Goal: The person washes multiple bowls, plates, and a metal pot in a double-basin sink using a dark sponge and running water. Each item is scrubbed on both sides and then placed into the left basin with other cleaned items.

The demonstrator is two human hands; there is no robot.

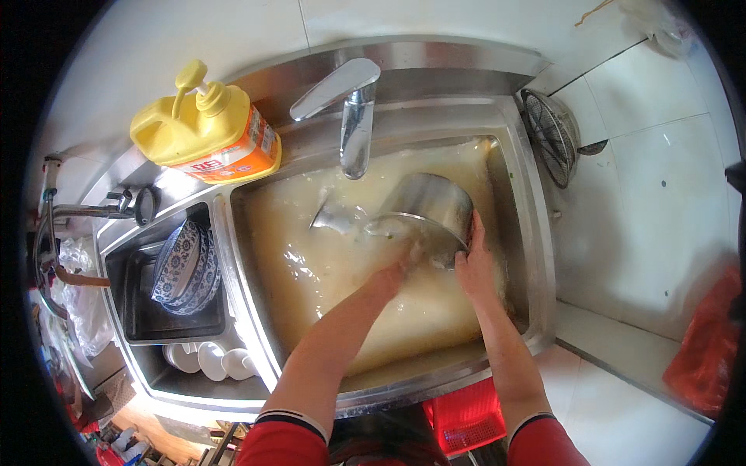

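A round stainless-steel pot (434, 198) lies tilted in the cloudy water of the large sink basin (539, 262), its rim facing me and partly under water. My right hand (473, 250) grips the pot's right edge, thumb showing on the near side. Beside the mouth of the pot, my left hand (402, 268) is mostly under the murky water, so its fingers and anything in them are hidden. Left of the pot, another shiny metal piece (335, 218) breaks the surface; what it belongs to cannot be seen.
A chrome faucet (356, 128) reaches over the basin. A yellow detergent jug (204, 134) with a pump stands behind left. Blue-patterned bowls (186, 268) and white dishes (213, 361) sit in the smaller left basin. A wire strainer (551, 137) leans at the right wall.
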